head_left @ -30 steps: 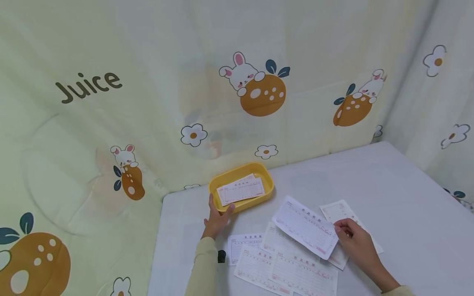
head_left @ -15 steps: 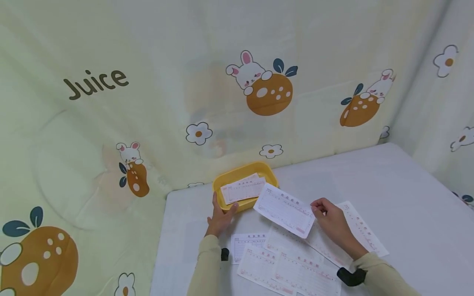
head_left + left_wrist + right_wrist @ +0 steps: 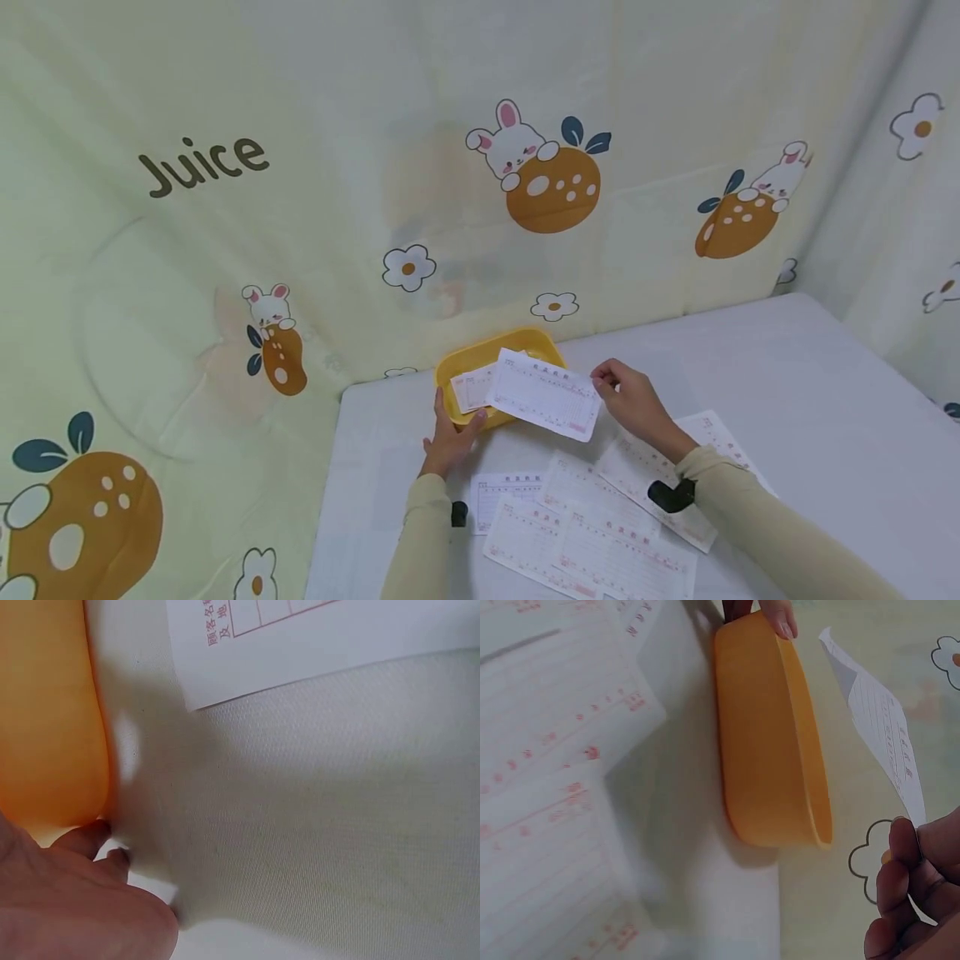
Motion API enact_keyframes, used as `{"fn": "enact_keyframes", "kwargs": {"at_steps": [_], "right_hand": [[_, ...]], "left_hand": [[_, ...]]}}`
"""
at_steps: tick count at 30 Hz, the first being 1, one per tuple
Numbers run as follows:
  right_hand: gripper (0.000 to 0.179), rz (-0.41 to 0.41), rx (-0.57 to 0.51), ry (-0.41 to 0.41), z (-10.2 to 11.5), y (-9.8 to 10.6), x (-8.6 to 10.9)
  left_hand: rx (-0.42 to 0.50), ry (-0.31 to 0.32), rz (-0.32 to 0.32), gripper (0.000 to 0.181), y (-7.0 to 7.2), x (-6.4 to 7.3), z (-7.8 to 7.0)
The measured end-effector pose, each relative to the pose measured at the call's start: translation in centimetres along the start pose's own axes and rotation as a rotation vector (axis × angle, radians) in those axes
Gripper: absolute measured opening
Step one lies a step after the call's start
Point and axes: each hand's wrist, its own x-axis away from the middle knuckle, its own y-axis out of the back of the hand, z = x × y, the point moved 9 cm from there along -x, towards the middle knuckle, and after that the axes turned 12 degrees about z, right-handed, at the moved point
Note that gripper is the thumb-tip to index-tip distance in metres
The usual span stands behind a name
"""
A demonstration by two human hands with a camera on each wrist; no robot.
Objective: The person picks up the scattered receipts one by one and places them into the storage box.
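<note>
A yellow plastic tray (image 3: pixel 498 420) stands near the back edge of the table, with paper receipt slips (image 3: pixel 470 390) lying in it. My left hand (image 3: pixel 448 443) holds its near left corner, the thumb over the rim; the left wrist view shows that hand (image 3: pixel 82 900) against the tray wall (image 3: pixel 52 712). Between thumb and fingertips, my right hand (image 3: pixel 637 406) pinches one printed receipt slip (image 3: pixel 546 395) by its right end. That slip hangs over the tray's right part, and in the right wrist view the slip (image 3: pixel 881 724) is above the rim, apart from it.
Several more receipt slips (image 3: pixel 626 554) lie overlapping on the white table (image 3: pixel 780 358) in front of the tray. One slip (image 3: pixel 498 492) lies just right of my left wrist. A printed curtain (image 3: pixel 360 208) hangs behind the table.
My right hand has carried the pinched slip left and away from me, from above the loose slips to above the tray. The left hand keeps its hold on the tray.
</note>
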Motion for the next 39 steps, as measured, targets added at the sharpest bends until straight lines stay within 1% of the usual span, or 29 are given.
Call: {"fn": "enact_keyframes", "kwargs": {"at_steps": [2, 3, 8, 11, 15, 18, 22, 25, 30, 33, 36, 39], "right_hand": [[0.012, 0.010, -0.004, 0.005, 0.5, -0.2, -1.0], [0.011, 0.014, -0.008, 0.011, 0.7, -0.2, -1.5], [0.009, 0.030, -0.025, 0.053, 2.1, -0.9, -3.7], [0.009, 0.059, -0.035, 0.056, 2.8, -1.6, -4.9], [0.009, 0.090, -0.023, 0.075, 3.8, -2.5, -6.5], [0.010, 0.097, -0.004, 0.112, 5.0, -2.6, -7.5], [0.009, 0.101, 0.013, 0.151, 6.5, -2.3, -8.7], [0.009, 0.094, 0.006, 0.165, 7.3, -1.6, -9.6], [0.011, 0.070, -0.026, 0.150, 8.2, 0.0, -11.1], [0.013, 0.074, -0.044, 0.129, 8.7, 0.7, -11.7], [0.014, 0.074, -0.065, 0.130, 9.4, 1.2, -12.1], [0.015, 0.067, -0.072, 0.151, 10.1, 1.6, -12.4]], "left_hand": [[-0.007, 0.002, 0.000, 0.129, 0.0, -0.3, 0.3], [-0.004, 0.007, 0.005, 0.129, 0.0, -0.1, 0.0], [-0.025, 0.000, 0.012, 0.123, 0.0, 0.0, -0.2], [-0.054, 0.017, 0.018, 0.122, -0.1, 0.0, 0.0], [-0.052, 0.015, 0.013, 0.122, 0.0, -0.1, 0.2], [-0.046, 0.003, 0.011, 0.122, -0.1, -0.2, 0.3], [-0.066, 0.014, 0.017, 0.122, -0.3, -0.5, 0.5], [-0.066, 0.027, 0.015, 0.121, -0.3, -0.5, 0.5], [-0.057, 0.050, 0.026, 0.117, -0.3, -0.2, 0.0], [-0.059, 0.073, 0.030, 0.117, -0.3, -0.1, 0.0], [-0.055, 0.081, 0.029, 0.117, -0.2, 0.0, 0.0], [-0.049, 0.079, 0.028, 0.117, -0.1, 0.2, -0.1]]}}
